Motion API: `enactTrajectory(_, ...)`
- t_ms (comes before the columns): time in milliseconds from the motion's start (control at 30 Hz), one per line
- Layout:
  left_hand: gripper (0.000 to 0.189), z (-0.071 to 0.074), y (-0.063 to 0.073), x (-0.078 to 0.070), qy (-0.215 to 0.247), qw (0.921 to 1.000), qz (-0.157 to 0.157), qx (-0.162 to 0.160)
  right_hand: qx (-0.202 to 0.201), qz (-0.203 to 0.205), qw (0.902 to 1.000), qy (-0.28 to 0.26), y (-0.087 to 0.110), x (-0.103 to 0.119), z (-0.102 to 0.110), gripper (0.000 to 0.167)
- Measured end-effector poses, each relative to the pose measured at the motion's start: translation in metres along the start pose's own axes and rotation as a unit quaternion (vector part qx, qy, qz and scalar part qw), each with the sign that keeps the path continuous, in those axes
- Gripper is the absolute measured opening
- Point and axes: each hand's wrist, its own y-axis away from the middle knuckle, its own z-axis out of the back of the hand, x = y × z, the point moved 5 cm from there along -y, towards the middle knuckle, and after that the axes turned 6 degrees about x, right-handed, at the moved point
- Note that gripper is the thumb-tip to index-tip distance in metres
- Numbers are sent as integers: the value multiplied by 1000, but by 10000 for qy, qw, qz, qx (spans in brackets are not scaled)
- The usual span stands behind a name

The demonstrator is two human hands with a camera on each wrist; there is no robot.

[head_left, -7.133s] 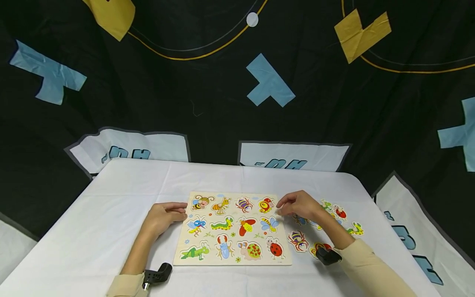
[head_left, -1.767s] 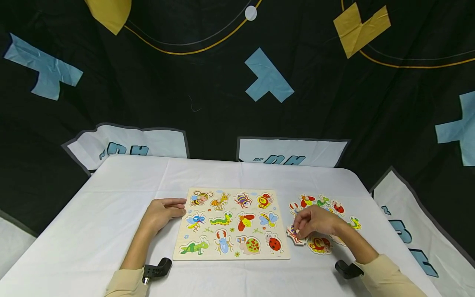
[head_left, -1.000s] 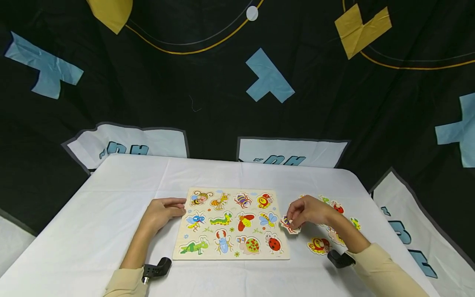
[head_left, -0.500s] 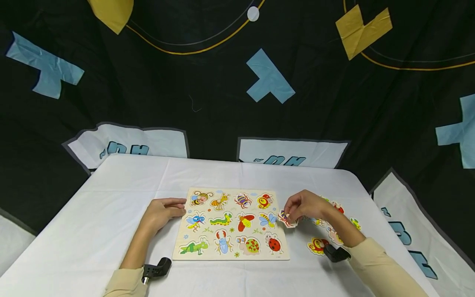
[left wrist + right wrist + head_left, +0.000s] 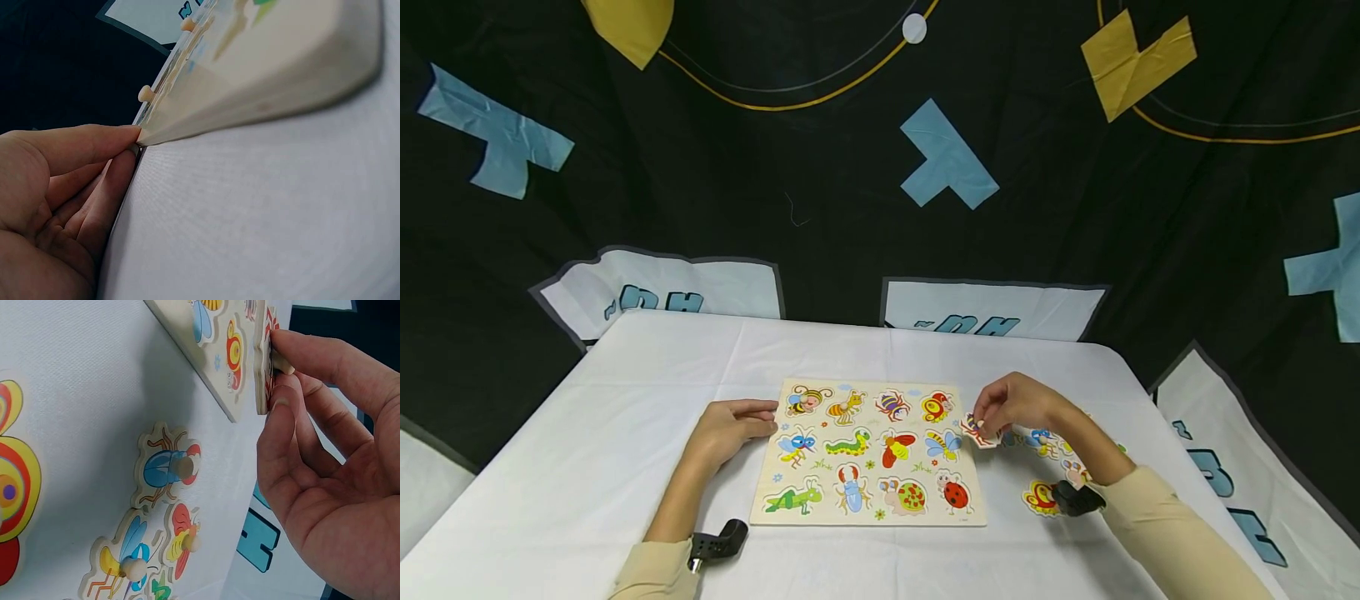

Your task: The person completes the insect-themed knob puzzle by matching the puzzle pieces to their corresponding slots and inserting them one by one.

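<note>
My right hand (image 5: 1018, 404) pinches the knob of a wooden spider puzzle piece (image 5: 977, 433). The piece hangs beside the right edge of the insect puzzle board (image 5: 820, 520). In the right wrist view, thumb and fingers meet at the knob (image 5: 283, 363), and the piece (image 5: 264, 375) is seen nearly edge-on. My left hand (image 5: 726, 433) rests on the white cloth at the board's left edge. The left wrist view has its fingertips touching a corner of the board (image 5: 262, 94). Printed insects in rows cover the board, a purple spider (image 5: 892, 406) in its top row.
Right of the board lie several loose knobbed pieces, partly under my right arm. Among them are a blue beetle (image 5: 157, 469), a mosquito (image 5: 112, 559), a red-winged bug (image 5: 180, 519) and a yellow-and-red insect piece (image 5: 1037, 497). A black curtain (image 5: 820, 208) stands behind the table.
My right hand, empty at first, has taken the spider piece from the loose pile and brought it left and farther back, to the board's right side. My left hand has stayed put.
</note>
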Motion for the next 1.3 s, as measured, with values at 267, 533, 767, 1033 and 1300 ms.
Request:
enactTrajectory(267,40,0,0,-1,22,10000,-2,-8,-65,-23,10000,15,-6,5,2,20)
enactTrajectory(533,40,1,0,-1,-51,10000,-40,-17,-112,110,9999,41,-13,14,3,21)
enactTrajectory(767,39,0,0,-1,-94,9999,-36,-50,-140,108,9998,32,-18,19,2,19)
enactTrajectory(1033,39,0,0,-2,-73,10000,-23,-43,-242,117,9996,119,-24,25,4,19)
enactTrajectory(1300,40,0,1,-1,-52,10000,-10,-37,-250,165,9995,44,-31,34,2,18)
